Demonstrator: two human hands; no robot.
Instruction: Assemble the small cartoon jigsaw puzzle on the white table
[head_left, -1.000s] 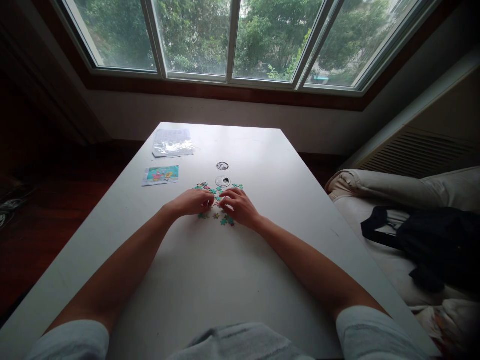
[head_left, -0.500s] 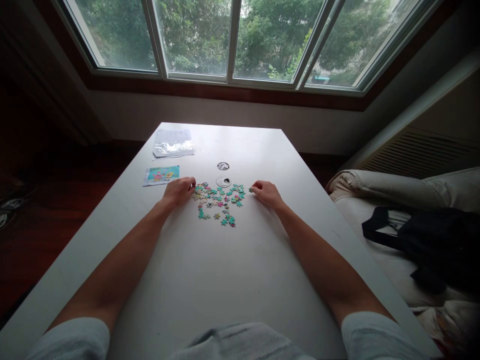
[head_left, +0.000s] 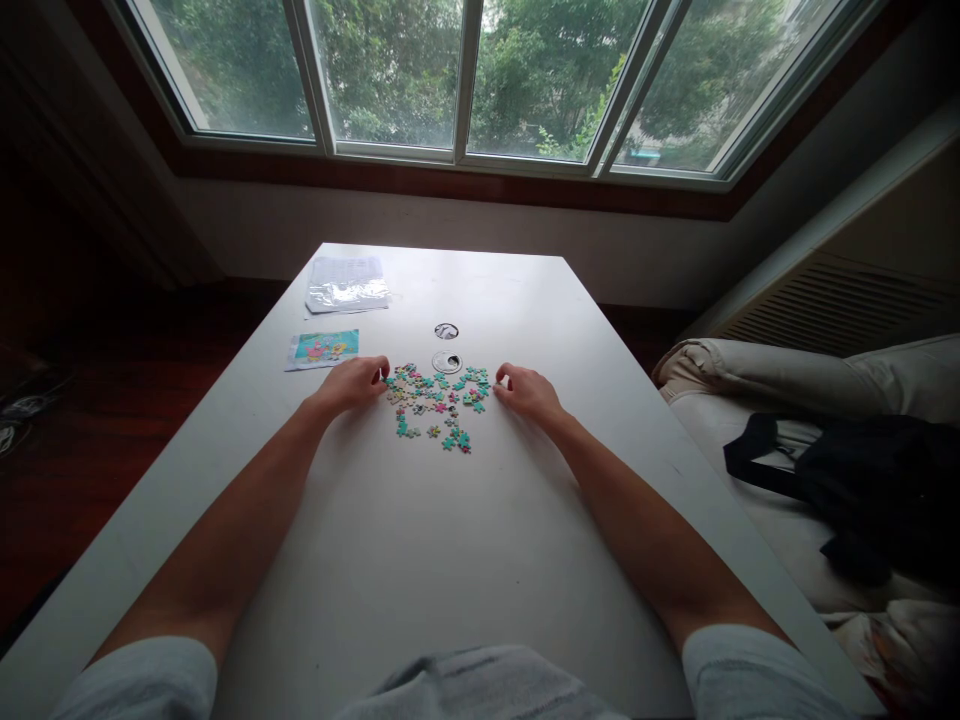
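Observation:
Small jigsaw puzzle pieces (head_left: 440, 408), mostly teal with pink and yellow ones among them, lie in a loose cluster on the white table (head_left: 420, 560). At the cluster's left edge rests my left hand (head_left: 357, 383), thumb and forefinger curved and a little apart beside the pieces. My right hand (head_left: 527, 391) is at the right edge, its thumb and forefinger likewise parted near a teal piece. No piece shows clearly in either hand, and the fingertips are too small to tell whether they touch one.
Left of the cluster lies a colourful picture card (head_left: 327, 347), with papers in a clear plastic sleeve (head_left: 347, 285) behind it. Two round inserts (head_left: 447, 362) sit in the tabletop. A sofa (head_left: 765, 380) with a dark bag (head_left: 877, 490) stands on the right, below a window (head_left: 397, 80).
My right hand has moved slightly left to the cluster's edge, and the small piece at its fingertips no longer shows there. The fingers of my left hand have parted a little.

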